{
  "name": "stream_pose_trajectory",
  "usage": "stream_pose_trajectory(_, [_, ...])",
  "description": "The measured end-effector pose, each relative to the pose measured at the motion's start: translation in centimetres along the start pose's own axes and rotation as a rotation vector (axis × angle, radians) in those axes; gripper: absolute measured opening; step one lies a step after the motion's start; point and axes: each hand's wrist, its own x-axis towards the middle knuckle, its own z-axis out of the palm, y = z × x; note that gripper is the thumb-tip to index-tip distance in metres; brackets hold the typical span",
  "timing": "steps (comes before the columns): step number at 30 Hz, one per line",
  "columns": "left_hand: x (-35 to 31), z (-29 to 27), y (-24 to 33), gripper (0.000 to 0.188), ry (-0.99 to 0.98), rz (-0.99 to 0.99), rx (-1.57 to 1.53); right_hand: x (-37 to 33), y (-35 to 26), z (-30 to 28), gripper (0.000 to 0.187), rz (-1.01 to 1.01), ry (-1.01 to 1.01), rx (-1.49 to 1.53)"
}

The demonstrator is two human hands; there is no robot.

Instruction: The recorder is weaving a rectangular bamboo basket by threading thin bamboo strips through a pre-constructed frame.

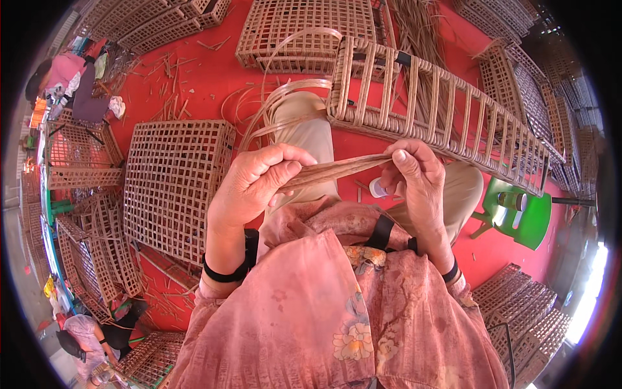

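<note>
A flat brown weaving strip (340, 170), looking like several strands laid together, is stretched between my hands above my lap. My left hand (249, 185) pinches one end between thumb and fingers. At the other end, my right hand (414, 175) has thumb and forefinger closed on it. A small white piece (378, 188) shows beside my right fingers; I cannot tell what it is. Just beyond my hands, a long, partly woven frame (440, 107) leans across my knees, its slats wrapped in brown strands. Loose pale strips (291, 87) loop from its left end over my left knee.
Lattice baskets (178, 185) stand to the left and beyond (308, 29); more are stacked at the right (525, 305). A green stool (534, 223) carries a jar (512, 201). Strip scraps litter the red floor (194, 84). Two people (71, 78) work at far left.
</note>
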Motion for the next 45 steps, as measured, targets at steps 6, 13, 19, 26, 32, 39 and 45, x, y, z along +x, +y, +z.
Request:
stream_pose_trajectory(6, [0.9, -0.8, -0.4, 0.020, -0.005, 0.020, 0.091, -0.5, -0.3, 0.3, 0.019, -0.135, -0.024, -0.060])
stream_pose_trajectory(13, [1.4, -0.9, -0.6, 0.027, -0.053, 0.219, 0.275, -0.4, -0.9, 0.8, 0.022, -0.040, 0.015, 0.018])
stream_pose_trajectory(19, [1.3, -0.7, -0.3, 0.028, -0.004, 0.056, 0.235, -0.3, -0.6, 0.5, 0.024, -0.008, -0.017, 0.147])
stream_pose_trajectory(26, [1.2, -0.3, -0.3, 0.027, -0.016, 0.073, 0.199, 0.0, -0.1, 0.4, 0.023, 0.007, -0.008, 0.143])
stream_pose_trajectory(32, [1.4, -0.6, -1.6, 0.022, 0.000, 0.049, 0.104, -0.1, -0.9, 0.5, 0.028, 0.018, -0.032, -0.007])
stream_pose_trajectory(39, [1.8, -0.4, -1.5, 0.018, 0.029, 0.043, 0.215, -0.7, -0.6, 0.4, 0.042, -0.317, 0.065, -0.767])
stream_pose_trajectory(45, [1.7, -0.8, -1.4, 0.019, -0.024, 0.071, 0.192, 0.0, -0.4, -0.1, 0.037, -0.376, -0.005, -0.793])
